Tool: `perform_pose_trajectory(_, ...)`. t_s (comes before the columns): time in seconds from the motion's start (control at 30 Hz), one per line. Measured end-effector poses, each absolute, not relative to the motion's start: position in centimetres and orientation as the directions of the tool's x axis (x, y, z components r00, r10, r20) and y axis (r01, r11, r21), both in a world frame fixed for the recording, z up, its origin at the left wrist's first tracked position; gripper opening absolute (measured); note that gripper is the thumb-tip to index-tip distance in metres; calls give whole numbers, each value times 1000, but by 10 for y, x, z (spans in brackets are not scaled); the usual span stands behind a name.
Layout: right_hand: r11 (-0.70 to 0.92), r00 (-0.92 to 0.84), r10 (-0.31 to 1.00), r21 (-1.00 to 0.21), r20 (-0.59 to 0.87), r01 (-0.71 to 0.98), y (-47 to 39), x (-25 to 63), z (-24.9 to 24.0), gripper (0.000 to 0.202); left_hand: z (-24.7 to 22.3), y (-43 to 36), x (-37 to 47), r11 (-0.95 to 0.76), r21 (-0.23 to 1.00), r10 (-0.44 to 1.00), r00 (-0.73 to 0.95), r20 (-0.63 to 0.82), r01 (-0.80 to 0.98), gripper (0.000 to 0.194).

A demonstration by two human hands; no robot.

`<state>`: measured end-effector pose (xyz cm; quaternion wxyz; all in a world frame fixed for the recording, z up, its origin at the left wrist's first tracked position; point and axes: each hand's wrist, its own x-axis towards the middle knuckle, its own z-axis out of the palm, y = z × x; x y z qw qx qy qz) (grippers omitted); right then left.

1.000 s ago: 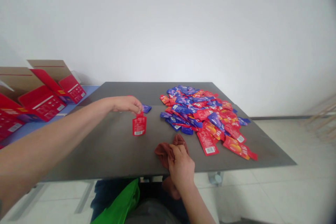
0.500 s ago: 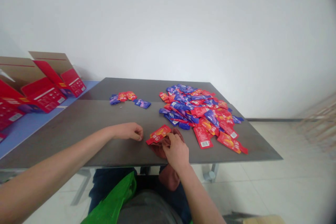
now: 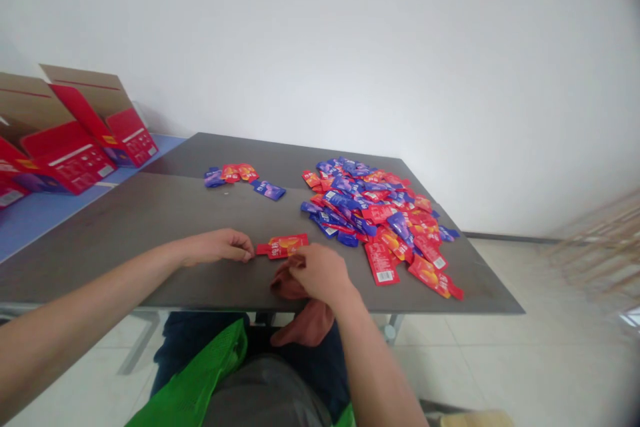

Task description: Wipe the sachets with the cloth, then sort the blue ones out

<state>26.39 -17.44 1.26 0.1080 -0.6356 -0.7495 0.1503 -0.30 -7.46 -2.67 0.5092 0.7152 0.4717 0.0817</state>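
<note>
A reddish-brown cloth is bunched under my right hand, whose fingers are closed on it. Part of the cloth hangs over the table's front edge. Just beyond those fingers, a red pouch with an orange fruit print lies level, its narrow end pointing left. That end comes right up to the fingertips of my left hand; whether they touch is unclear. My left fingers are curled together, and nothing shows in them.
A heap of red and purple pouches covers the table's right side. Farther back left lie a purple pouch and a small group of red and purple ones. Open red cartons stand on a blue surface at left.
The red pouch has moved left and turned from a slant to nearly level. My right hand and the cloth have shifted left. The view has also shifted slightly.
</note>
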Motion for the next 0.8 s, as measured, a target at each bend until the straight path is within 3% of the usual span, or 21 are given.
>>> perform_pose_trajectory(0.1,26,28,990,-373,137,927,-156,278,29,25,-29,-73,-5,7,826,795,498,-346,563,36)
perform_pose_trajectory(0.17,16,59,977,-350,203,937,-141,275,26,28,-30,-73,-3,52,837,841,428,-331,545,37)
perform_pose_trajectory(0.33,47,-62,997,-270,-47,962,-117,260,-10,55,-35,-79,4,51,838,906,329,-268,543,36)
perform_pose_trajectory(0.53,150,-189,973,-261,-131,953,-121,277,-22,59,-39,-84,-2,14,842,923,317,-218,540,39)
perform_pose_trajectory(0.67,145,-170,985,-367,-37,919,-131,281,-29,48,-40,-89,-1,-38,797,935,303,-183,602,45)
perform_pose_trajectory(0.8,200,-174,980,-442,101,875,-143,280,-37,40,-36,-94,4,-279,692,896,439,-62,666,47)
